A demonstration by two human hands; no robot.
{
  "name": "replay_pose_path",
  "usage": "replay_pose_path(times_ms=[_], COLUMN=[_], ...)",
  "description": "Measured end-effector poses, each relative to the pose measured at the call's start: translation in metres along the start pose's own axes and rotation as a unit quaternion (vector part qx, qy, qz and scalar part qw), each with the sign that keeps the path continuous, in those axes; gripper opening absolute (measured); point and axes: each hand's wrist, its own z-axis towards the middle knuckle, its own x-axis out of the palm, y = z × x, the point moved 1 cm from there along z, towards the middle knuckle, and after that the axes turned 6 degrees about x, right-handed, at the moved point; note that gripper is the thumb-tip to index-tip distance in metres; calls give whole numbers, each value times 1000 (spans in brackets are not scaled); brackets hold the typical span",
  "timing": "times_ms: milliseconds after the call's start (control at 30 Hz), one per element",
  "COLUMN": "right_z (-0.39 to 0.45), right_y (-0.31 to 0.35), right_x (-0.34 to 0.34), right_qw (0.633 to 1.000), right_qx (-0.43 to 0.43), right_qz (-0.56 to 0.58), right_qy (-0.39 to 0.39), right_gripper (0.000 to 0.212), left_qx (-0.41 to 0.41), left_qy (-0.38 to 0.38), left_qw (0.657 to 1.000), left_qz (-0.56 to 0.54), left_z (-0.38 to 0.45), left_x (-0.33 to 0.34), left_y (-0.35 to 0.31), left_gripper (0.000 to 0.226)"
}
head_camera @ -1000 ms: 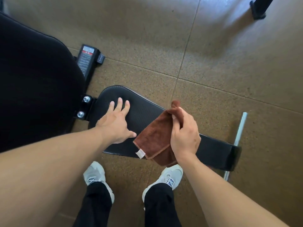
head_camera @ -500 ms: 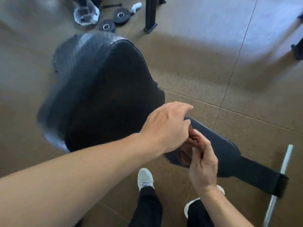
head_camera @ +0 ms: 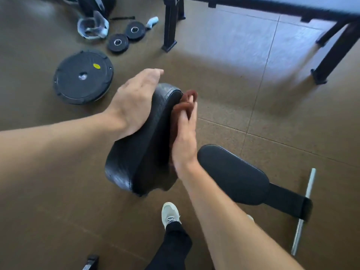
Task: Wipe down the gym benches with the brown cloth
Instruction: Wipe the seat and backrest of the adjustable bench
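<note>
Landmark is the raised backrest pad (head_camera: 140, 145) of the black bench, tilted up, seen edge-on in centre view. Left hand (head_camera: 134, 102) lies flat on the pad's left/back face near the top end, fingers straight and together, palm pressing the vinyl, nothing gripped. Right hand (head_camera: 184, 139) is on the pad's opposite, right face, fingers extended upward, pressing the brown cloth (head_camera: 182, 110) against that face; the cloth is sandwiched between palm and pad, bunched, with a fold sticking out past the fingertips near the pad's top edge. Whether any finger curls round the cloth, cannot tell; a bit of cloth shows between the fingers. Seat pad (head_camera: 231, 174) lies low to the right of the backrest pad, flat, with a silver crossbar (head_camera: 303, 211) at its far right end. Left of the backrest pad on the brown floor (head_camera: 253, 117) is a large black weight plate (head_camera: 83, 76) with a yellow mark; two small plates (head_camera: 126, 37) sit beyond it. Black rack legs (head_camera: 171, 24) stand beyond the pad's top. Below the pad, a white shoe (head_camera: 170, 213) and dark trouser leg.
</note>
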Motion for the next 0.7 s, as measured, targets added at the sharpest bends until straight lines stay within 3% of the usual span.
replay_pose_path(times_ms=[100, 133, 300, 367, 500, 567, 633, 700], right_z=[34, 28, -101, -109, -22, -5, -28, -73], right_y=[-9, -2, 24, 25, 45, 48, 39, 39], right_x=[-26, -30, -7, 6, 5, 6, 15, 35], right_qw=[992, 990, 984, 987, 990, 984, 992, 994], right_qx=[92, 101, 46, 43, 83, 58, 62, 98], right_qz=[-1, -18, -56, -85, -111, -166, -111, -37], right_qy=[89, 101, 162, 128, 16, 8, 0, -5], right_gripper=[79, 82, 62, 64, 80, 66, 53, 57], left_qx=[18, 23, 41, 38, 37, 29, 28, 21], left_qy=[37, 41, 55, 54, 65, 65, 64, 68], left_qw=[996, 994, 994, 997, 997, 997, 998, 997], left_qz=[83, 98, 89, 37, 0, 2, -1, -13], left_z=[1, 1, 4, 4, 5, 5, 4, 5], left_x=[0, 0, 1, 0, -1, -1, -1, -1], left_y=[-9, -10, -10, -10, -7, -7, -7, -6], left_gripper=[47, 47, 43, 42, 48, 53, 56, 53])
